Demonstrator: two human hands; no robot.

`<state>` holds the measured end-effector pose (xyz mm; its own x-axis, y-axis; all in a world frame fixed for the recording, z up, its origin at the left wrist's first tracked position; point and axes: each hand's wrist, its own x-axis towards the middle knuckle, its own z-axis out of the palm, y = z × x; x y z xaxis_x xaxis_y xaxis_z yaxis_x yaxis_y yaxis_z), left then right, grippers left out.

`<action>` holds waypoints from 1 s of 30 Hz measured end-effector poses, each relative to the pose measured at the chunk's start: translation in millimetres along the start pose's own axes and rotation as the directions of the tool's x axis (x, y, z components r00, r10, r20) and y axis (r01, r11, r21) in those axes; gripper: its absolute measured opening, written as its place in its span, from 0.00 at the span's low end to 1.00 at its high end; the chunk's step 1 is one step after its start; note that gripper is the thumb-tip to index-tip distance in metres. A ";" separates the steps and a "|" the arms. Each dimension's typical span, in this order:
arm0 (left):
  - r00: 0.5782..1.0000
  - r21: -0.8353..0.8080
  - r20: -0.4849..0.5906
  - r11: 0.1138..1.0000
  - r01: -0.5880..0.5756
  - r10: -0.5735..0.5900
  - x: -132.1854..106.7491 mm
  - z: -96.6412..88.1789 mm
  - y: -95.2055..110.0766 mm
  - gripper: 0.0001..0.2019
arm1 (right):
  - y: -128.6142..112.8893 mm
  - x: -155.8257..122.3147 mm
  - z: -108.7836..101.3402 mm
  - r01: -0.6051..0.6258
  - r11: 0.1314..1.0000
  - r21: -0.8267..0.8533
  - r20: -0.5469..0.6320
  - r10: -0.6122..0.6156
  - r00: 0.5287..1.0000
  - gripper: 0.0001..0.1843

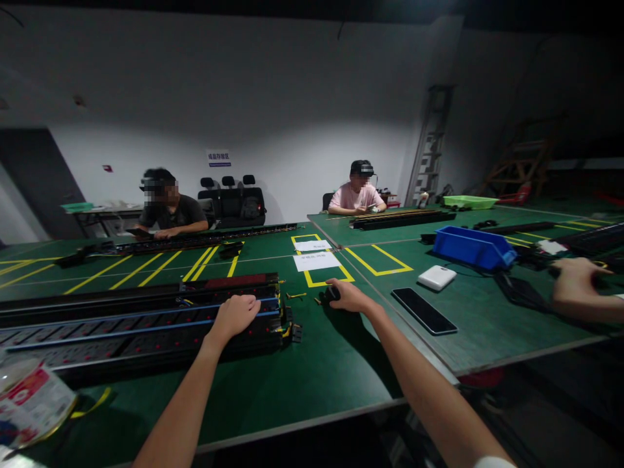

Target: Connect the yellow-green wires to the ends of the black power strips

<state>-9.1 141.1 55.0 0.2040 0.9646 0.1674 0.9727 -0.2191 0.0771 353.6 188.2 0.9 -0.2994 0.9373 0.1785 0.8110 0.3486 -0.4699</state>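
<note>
Long black power strips (160,328) with red-dotted sockets and blue edges lie side by side on the green table at the left. My left hand (238,316) lies over their right part, its fingers closed and curled down on one strip. Yellow wires and black connectors (296,333) stick out at their right ends. To the right, my right hand (350,296) is closed around a small black piece (333,293), just above or on the table. Its kind is hard to make out. Small yellow-and-black wire bits (296,296) lie between my hands.
White paper sheets (316,262) lie ahead inside yellow tape marks. A phone (424,311), a white box-like device (437,277) and a blue bin (472,248) stand right. A tub (34,403) is near left. Another person's hand (580,276) reaches in right; two people sit opposite.
</note>
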 end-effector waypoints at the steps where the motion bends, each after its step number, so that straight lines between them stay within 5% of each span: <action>1: 1.000 -0.001 -0.002 1.000 -0.001 0.001 -0.1 0.0 0.0 0.22 | 4.5 1.1 0.1 0.014 0.999 0.036 0.005 -0.014 1.000 0.39; 18: 1.000 -0.012 -0.007 1.000 -0.007 0.007 -0.3 0.0 0.0 0.21 | 22.5 3.1 -3.2 -0.003 0.993 0.116 -0.033 0.007 0.999 0.39; 30: 1.000 -0.017 -0.012 1.000 -0.013 0.013 -0.1 1.2 -1.2 0.21 | 9.5 1.2 -8.0 0.033 0.998 0.046 -0.010 -0.033 0.999 0.23</action>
<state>-10.2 141.4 53.7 0.2154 0.9598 0.1799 0.9678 -0.2344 0.0915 364.9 192.6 3.6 -0.3208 0.9253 0.2025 0.7765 0.3793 -0.5031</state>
